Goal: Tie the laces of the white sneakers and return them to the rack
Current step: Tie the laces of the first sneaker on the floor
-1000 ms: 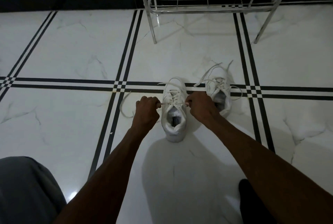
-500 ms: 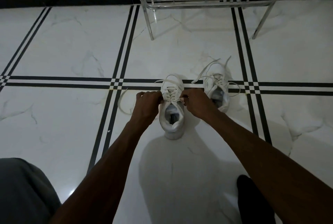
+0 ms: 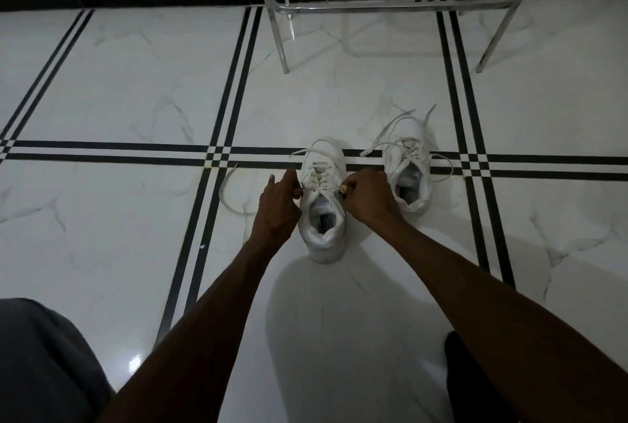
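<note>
While each hand pinches one end of the lace drawn taut across the near sneaker (image 3: 324, 218), the left hand (image 3: 280, 203) closes on it at the shoe's 9 o'clock side and the right hand (image 3: 368, 196) at its 3 o'clock side. A loose lace tail (image 3: 226, 189) loops over the floor (image 3: 119, 99) towards 9 o'clock. The second sneaker (image 3: 409, 174), laces untied and splayed, stands just beside at 2 o'clock. The metal rack (image 3: 390, 4) stands well apart at 12 o'clock, against the wall.
</note>
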Demonstrator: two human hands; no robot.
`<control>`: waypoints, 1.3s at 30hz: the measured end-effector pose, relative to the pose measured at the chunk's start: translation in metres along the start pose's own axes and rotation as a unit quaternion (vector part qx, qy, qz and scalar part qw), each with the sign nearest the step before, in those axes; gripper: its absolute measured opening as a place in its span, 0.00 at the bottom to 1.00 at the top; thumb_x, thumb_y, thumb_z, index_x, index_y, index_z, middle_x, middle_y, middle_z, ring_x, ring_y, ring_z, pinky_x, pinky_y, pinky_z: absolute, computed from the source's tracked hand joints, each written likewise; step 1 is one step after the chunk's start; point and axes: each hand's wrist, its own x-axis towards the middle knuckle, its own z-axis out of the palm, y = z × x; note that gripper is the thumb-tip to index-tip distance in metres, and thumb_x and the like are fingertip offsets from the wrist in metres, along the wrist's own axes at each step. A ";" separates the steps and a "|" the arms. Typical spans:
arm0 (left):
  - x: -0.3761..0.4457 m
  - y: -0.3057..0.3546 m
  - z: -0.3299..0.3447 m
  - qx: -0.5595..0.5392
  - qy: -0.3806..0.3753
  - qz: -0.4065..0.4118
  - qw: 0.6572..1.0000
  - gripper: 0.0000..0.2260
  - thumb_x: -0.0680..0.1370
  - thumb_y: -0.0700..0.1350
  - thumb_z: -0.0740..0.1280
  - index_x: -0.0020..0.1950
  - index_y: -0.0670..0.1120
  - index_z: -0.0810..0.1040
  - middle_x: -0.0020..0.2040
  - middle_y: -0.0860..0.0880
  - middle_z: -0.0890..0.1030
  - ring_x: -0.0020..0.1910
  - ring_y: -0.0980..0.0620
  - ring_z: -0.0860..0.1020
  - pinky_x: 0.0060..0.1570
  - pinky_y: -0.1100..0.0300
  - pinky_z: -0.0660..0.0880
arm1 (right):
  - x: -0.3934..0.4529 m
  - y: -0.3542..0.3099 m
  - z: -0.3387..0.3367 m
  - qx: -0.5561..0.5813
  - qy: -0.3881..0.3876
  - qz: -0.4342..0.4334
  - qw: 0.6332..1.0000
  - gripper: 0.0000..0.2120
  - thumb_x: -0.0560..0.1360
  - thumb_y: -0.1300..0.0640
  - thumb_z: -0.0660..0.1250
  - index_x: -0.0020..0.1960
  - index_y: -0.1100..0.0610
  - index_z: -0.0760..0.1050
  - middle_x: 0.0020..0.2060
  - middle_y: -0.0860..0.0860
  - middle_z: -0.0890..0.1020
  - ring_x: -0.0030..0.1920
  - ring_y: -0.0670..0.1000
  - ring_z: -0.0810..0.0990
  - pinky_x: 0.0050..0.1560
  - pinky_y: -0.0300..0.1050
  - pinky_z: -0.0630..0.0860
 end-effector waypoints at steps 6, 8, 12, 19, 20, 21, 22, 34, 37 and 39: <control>0.012 0.003 -0.024 -0.034 -0.131 -0.089 0.987 0.09 0.76 0.31 0.62 0.48 0.44 0.73 0.54 0.39 0.81 0.52 0.40 0.79 0.53 0.47 0.75 | 0.008 0.005 -0.030 -0.009 -0.120 -0.033 0.992 0.10 0.77 0.59 0.65 0.46 0.63 0.83 0.44 0.58 0.86 0.45 0.55 0.83 0.44 0.45 0.77; 0.015 -0.004 -0.036 -0.089 -0.151 -0.132 0.976 0.06 0.82 0.41 0.62 0.50 0.42 0.77 0.56 0.40 0.82 0.55 0.41 0.79 0.53 0.50 0.72 | 0.013 0.004 -0.042 0.043 -0.136 -0.021 0.990 0.09 0.76 0.56 0.66 0.45 0.57 0.84 0.44 0.53 0.86 0.43 0.49 0.82 0.42 0.43 0.76; 0.017 0.009 -0.054 -0.287 -0.116 -0.135 0.941 0.17 0.83 0.49 0.58 0.43 0.50 0.85 0.56 0.41 0.85 0.61 0.45 0.79 0.60 0.54 0.70 | 0.018 -0.012 -0.057 0.343 -0.125 0.058 0.929 0.13 0.79 0.50 0.66 0.38 0.54 0.80 0.51 0.57 0.87 0.53 0.56 0.84 0.43 0.47 0.77; 0.028 0.044 -0.050 -0.427 -0.062 -0.120 0.894 0.13 0.85 0.48 0.58 0.45 0.44 0.74 0.42 0.44 0.81 0.43 0.49 0.82 0.55 0.54 0.77 | 0.023 -0.032 -0.048 0.536 -0.129 0.090 0.830 0.12 0.81 0.47 0.63 0.49 0.54 0.79 0.44 0.53 0.84 0.48 0.53 0.82 0.38 0.44 0.71; 0.028 0.041 -0.047 -0.421 -0.057 -0.122 0.897 0.12 0.86 0.48 0.58 0.47 0.44 0.74 0.42 0.44 0.79 0.43 0.49 0.80 0.53 0.54 0.77 | 0.022 -0.031 -0.045 0.510 -0.128 0.081 0.847 0.11 0.81 0.48 0.63 0.52 0.54 0.81 0.44 0.51 0.83 0.46 0.51 0.82 0.38 0.43 0.71; 0.028 0.040 -0.044 -0.420 -0.058 -0.121 0.898 0.12 0.86 0.48 0.58 0.48 0.44 0.75 0.42 0.43 0.78 0.43 0.48 0.78 0.52 0.55 0.77 | 0.021 -0.030 -0.043 0.481 -0.127 0.071 0.865 0.11 0.81 0.51 0.64 0.56 0.53 0.82 0.44 0.51 0.83 0.45 0.50 0.81 0.38 0.42 0.71; 0.027 0.039 -0.041 -0.417 -0.062 -0.117 0.899 0.11 0.86 0.47 0.58 0.50 0.43 0.76 0.43 0.42 0.77 0.44 0.47 0.77 0.51 0.55 0.77 | 0.020 -0.030 -0.040 0.459 -0.125 0.060 0.878 0.10 0.81 0.54 0.64 0.59 0.52 0.82 0.44 0.51 0.82 0.43 0.49 0.79 0.38 0.42 0.71; 0.029 0.028 -0.032 -0.326 -0.087 -0.020 0.941 0.12 0.84 0.36 0.59 0.66 0.43 0.76 0.44 0.39 0.79 0.44 0.50 0.78 0.46 0.62 0.77 | 0.021 -0.030 -0.028 0.418 -0.047 0.137 0.897 0.15 0.72 0.60 0.75 0.56 0.60 0.76 0.45 0.55 0.88 0.39 0.49 0.85 0.36 0.43 0.76; 0.030 0.028 -0.029 -0.331 -0.076 -0.018 0.940 0.08 0.84 0.36 0.62 0.62 0.39 0.75 0.44 0.40 0.82 0.44 0.49 0.82 0.45 0.57 0.79 | 0.025 -0.033 -0.026 0.439 -0.038 0.121 0.889 0.08 0.71 0.61 0.77 0.50 0.61 0.83 0.39 0.55 0.87 0.32 0.46 0.83 0.36 0.40 0.79; 0.030 0.027 -0.027 -0.337 -0.056 -0.029 0.939 0.07 0.83 0.37 0.64 0.60 0.37 0.72 0.46 0.38 0.83 0.43 0.50 0.83 0.43 0.58 0.80 | 0.027 -0.033 -0.023 0.430 -0.042 0.094 0.897 0.04 0.71 0.62 0.76 0.47 0.58 0.85 0.36 0.54 0.86 0.31 0.47 0.80 0.39 0.42 0.81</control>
